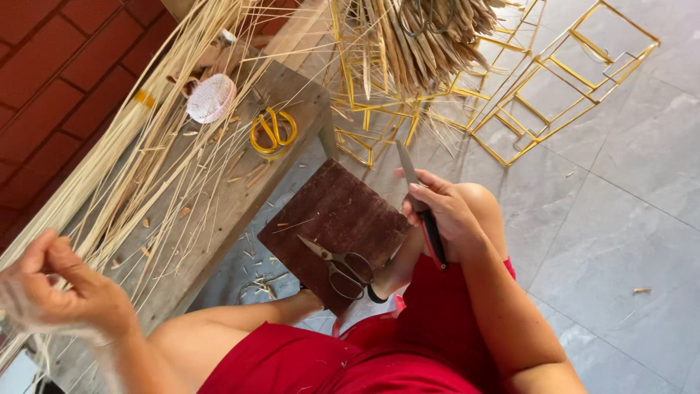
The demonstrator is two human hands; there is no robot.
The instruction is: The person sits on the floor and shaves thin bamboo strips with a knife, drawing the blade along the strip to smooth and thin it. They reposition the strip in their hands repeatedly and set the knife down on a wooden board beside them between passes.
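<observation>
My right hand (441, 211) grips a knife (417, 195) with a red and black handle, its blade pointing up and away, just right of a dark brown wooden board (332, 211) resting on my lap. A pair of metal scissors (343, 268) lies on the board's near corner. My left hand (62, 288), blurred at the lower left, is closed around thin pale bamboo strips (109, 168) that fan across a wooden bench (226, 197).
Yellow-handled scissors (273, 131) and a small white mesh basket (211, 98) lie on the bench. Yellow stick frames (554, 80) and a bundle of split bamboo (423, 40) sit on the grey tiled floor. A red brick wall (51, 80) runs along the left.
</observation>
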